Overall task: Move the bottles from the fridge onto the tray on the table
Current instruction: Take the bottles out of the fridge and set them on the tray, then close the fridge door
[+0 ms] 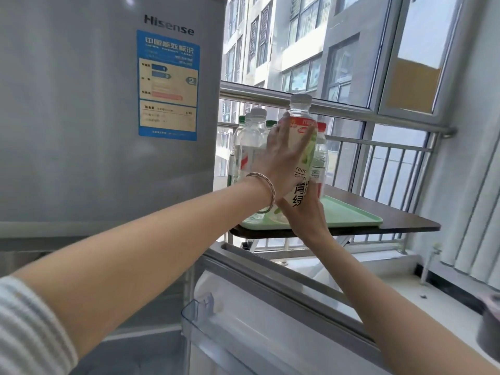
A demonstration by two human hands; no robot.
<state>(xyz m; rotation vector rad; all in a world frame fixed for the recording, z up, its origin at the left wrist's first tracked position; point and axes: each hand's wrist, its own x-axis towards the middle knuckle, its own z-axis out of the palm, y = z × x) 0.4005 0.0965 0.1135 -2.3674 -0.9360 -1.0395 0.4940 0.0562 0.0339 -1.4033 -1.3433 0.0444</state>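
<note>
The right grip [301, 212] clamped the labelled bottle [303, 147] low down, upright over the green tray [351, 215] at its near edge on the tabletop [405, 220]; the left grip [281, 155] lay flat, fingers straight, against its side

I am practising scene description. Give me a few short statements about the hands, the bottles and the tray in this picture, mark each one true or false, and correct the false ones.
1. The tray on the table is green. True.
2. The left hand lies with straight fingers against the held bottle. True.
3. The held bottle has a red cap. False: its cap is clear or whitish.
4. The tray carries nothing else. False: several other bottles stand on it behind the held one.
5. The right hand hangs free. False: it grips the held bottle's lower part.
</note>
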